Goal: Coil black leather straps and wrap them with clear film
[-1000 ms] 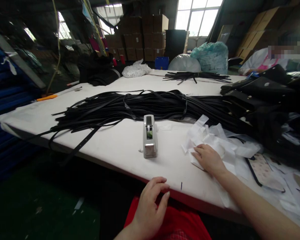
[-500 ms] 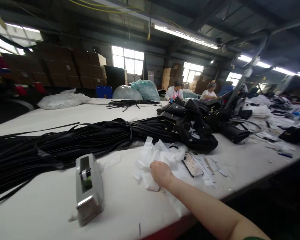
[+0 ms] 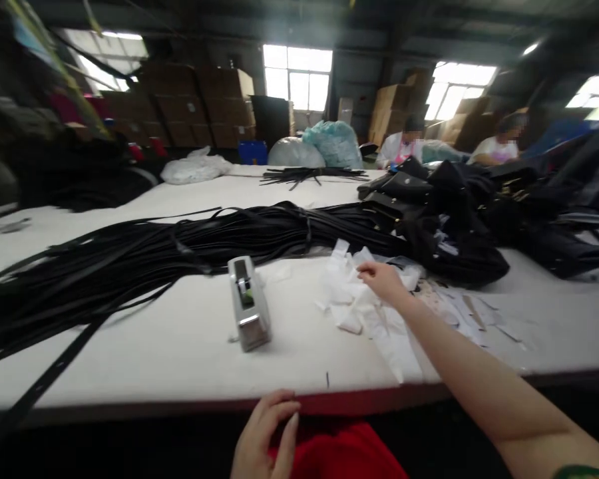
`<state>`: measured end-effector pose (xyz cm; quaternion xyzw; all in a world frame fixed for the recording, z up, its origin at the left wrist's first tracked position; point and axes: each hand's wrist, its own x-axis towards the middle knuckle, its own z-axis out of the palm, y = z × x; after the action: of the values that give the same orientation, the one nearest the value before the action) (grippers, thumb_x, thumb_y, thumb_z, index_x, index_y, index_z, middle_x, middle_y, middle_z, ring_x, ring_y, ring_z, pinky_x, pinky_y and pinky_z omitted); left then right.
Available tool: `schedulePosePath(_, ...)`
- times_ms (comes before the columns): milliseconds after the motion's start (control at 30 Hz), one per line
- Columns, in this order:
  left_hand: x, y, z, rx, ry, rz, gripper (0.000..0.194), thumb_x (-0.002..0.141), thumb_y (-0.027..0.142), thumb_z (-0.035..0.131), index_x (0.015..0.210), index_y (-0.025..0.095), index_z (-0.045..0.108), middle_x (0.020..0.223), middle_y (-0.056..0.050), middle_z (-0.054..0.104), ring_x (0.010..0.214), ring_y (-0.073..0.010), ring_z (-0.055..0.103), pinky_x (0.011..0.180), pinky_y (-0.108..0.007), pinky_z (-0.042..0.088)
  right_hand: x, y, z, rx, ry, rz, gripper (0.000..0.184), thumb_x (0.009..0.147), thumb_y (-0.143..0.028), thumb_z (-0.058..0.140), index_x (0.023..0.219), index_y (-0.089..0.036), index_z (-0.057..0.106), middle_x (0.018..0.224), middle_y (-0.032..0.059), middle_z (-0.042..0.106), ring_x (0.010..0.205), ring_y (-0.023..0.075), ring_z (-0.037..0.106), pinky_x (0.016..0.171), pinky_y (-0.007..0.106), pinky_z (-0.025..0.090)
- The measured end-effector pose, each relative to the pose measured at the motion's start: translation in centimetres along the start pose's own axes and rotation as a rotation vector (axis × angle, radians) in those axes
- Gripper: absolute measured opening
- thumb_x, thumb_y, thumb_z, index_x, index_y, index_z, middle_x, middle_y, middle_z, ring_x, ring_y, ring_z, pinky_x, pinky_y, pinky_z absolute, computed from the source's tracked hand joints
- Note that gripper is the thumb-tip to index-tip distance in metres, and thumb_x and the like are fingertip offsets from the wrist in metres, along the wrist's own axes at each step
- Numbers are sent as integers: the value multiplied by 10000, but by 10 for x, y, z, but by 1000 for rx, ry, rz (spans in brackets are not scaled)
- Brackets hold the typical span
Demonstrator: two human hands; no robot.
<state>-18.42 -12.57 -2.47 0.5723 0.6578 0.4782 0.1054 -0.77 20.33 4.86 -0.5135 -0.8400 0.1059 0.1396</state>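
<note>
White strips [image 3: 337, 283] lie in a crumpled heap on the pale worktop [image 3: 289, 362], between a tape dispenser [image 3: 253, 319] and a scatter of paper scraps [image 3: 472, 316]. The right hand [image 3: 385, 283] reaches over the heap with thumb and fingers drawn together at its upper part; whether a strip is caught between the fingertips cannot be told. The left hand [image 3: 267, 436], empty, hangs near the worktop's front edge, fingers loosely bent and thumb apart. Thin and limp to judge by their folds, the strips look nearly weightless, likely to crease, cling together or slide on the smooth cover, and perhaps easy to tear. A free end or raised corner would give the best hold, pinched between thumb and 1 or 2 fingers, with the long tail that trails toward the front edge an easy place to take hold. Behind the heap runs a thick bundle of black straps [image 3: 239, 233], with black bags [image 3: 462, 249] piled to the right. At least 2 people sit or stand beyond. No brand or writing can be read: the dispenser shows no legible mark, and a pale label [image 3: 191, 107] on the stacked cardboard boxes [image 3: 224, 100] is too small and blurred.
</note>
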Motion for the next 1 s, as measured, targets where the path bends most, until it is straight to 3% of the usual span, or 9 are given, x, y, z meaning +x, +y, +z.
schedulePosePath(167, -4, 15, 4, 7, 10, -122, 166, 922, 250, 557, 929, 226, 720, 1064, -85, 723, 996, -205, 705, 882, -326, 603, -5, 8, 32, -47, -133, -149, 187, 911, -260, 609, 998, -238, 773, 1002, 23, 751, 892, 187, 687, 796, 257, 488)
schedulePosePath(300, -5, 23, 4, -12, -15, -165, 162, 917, 232, 558, 938, 218, 718, 1079, -94, 713, 1017, -217, 693, 905, -357, 592, -15, 2, 58, -179, -153, -169, 255, 940, -255, 566, 1102, -171, 745, 1039, 111, 712, 922, 234, 672, 783, 297, 473)
schedulePosePath(400, -5, 23, 2, -21, -6, -175, 159, 916, 228, 558, 931, 220, 716, 1063, -86, 712, 1006, -211, 690, 898, -352, 590, -14, -2, 66, -248, -155, -170, 268, 976, -250, 514, 1062, -154, 748, 1017, 131, 699, 920, 236, 670, 788, 305, 469)
schedulePosePath(567, -5, 21, 3, -29, 2, -169, 154, 917, 229, 559, 932, 220, 712, 1065, -83, 707, 1010, -209, 684, 897, -352, 586, -6, -9, 66, -308, -175, -206, 208, 978, -217, 534, 920, -129, 714, 989, 98, 694, 906, 203, 656, 839, 349, 486)
schedulePosePath(700, -7, 21, 3, -57, -12, -162, 158, 923, 227, 549, 939, 217, 706, 1067, -83, 703, 1009, -200, 681, 897, -340, 584, -2, -7, 62, -287, -144, -207, 174, 966, -193, 540, 935, -121, 696, 994, 96, 692, 920, 208, 652, 857, 360, 486)
schedulePosePath(800, -8, 19, 1, -62, -18, -168, 158, 925, 224, 546, 936, 214, 703, 1074, -85, 701, 1016, -199, 679, 903, -338, 580, 1, -2, 55, -222, -90, -191, 196, 948, -162, 513, 958, -124, 704, 1021, 127, 693, 956, 233, 654, 852, 329, 468)
schedulePosePath(900, -8, 18, 0, -51, -15, -186, 157, 923, 225, 548, 929, 212, 704, 1074, -90, 701, 1017, -205, 679, 905, -347, 579, 4, 5, 44, -126, -52, -168, 172, 912, -160, 526, 917, -157, 698, 1009, 102, 708, 967, 225, 654, 846, 296, 458)
schedulePosePath(1000, -7, 19, 0, -49, -29, -198, 162, 922, 218, 543, 931, 208, 704, 1069, -93, 701, 1006, -209, 681, 901, -353, 580, 6, 14, 34, -28, -28, -107, 130, 870, -168, 555, 869, -176, 685, 897, 70, 731, 858, 213, 678, 785, 291, 477)
